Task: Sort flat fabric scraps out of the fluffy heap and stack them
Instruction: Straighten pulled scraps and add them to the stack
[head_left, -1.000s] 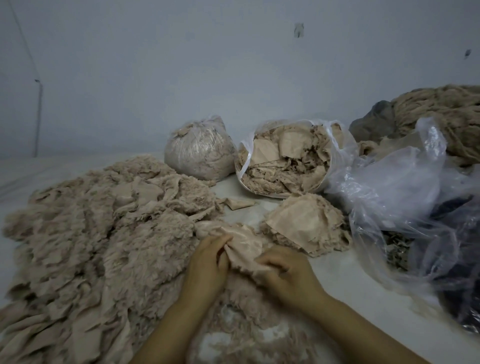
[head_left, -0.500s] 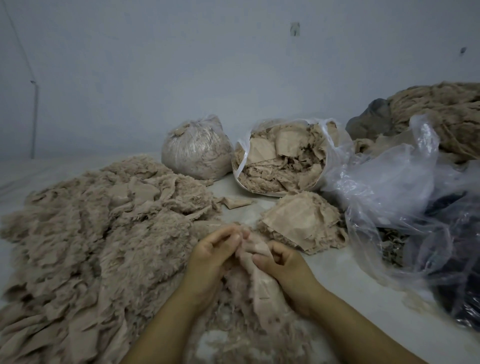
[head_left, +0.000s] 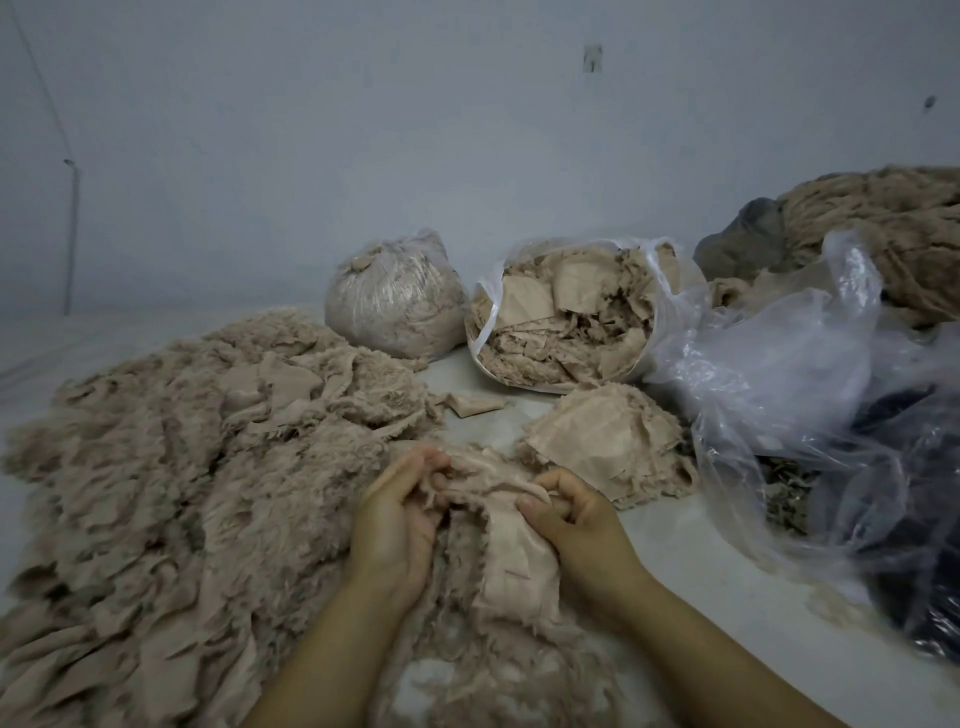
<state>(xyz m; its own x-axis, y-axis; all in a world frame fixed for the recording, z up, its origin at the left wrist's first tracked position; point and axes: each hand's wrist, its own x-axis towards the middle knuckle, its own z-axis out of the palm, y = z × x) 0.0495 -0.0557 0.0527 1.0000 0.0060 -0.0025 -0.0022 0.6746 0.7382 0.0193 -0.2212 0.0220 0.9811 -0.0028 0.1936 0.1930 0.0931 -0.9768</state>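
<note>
Scrap in hand: a beige fabric scrap with fraying edges, gripped by both hands just below the middle of the view, its smooth lower part hanging over the fluffy pile.
Left hand: fingers curled round the scrap's upper left edge, thumb side towards the camera.
Right hand: thumb and curled fingers pinching the scrap's upper right edge.
Fluffy heap: spread wide from 7 to 10 o'clock of the hands, touching the left hand.
Stack of flat scraps: at 1 o'clock, just beside the right hand, on the pale tabletop.
Open bag of scraps: at 12 o'clock, beyond the stack.
Tied bag: at 11 o'clock, beside the open bag.
Crumpled clear plastic: at 2 to 3 o'clock, over dark contents.
Writing: no readable label or brand on any bag.
</note>
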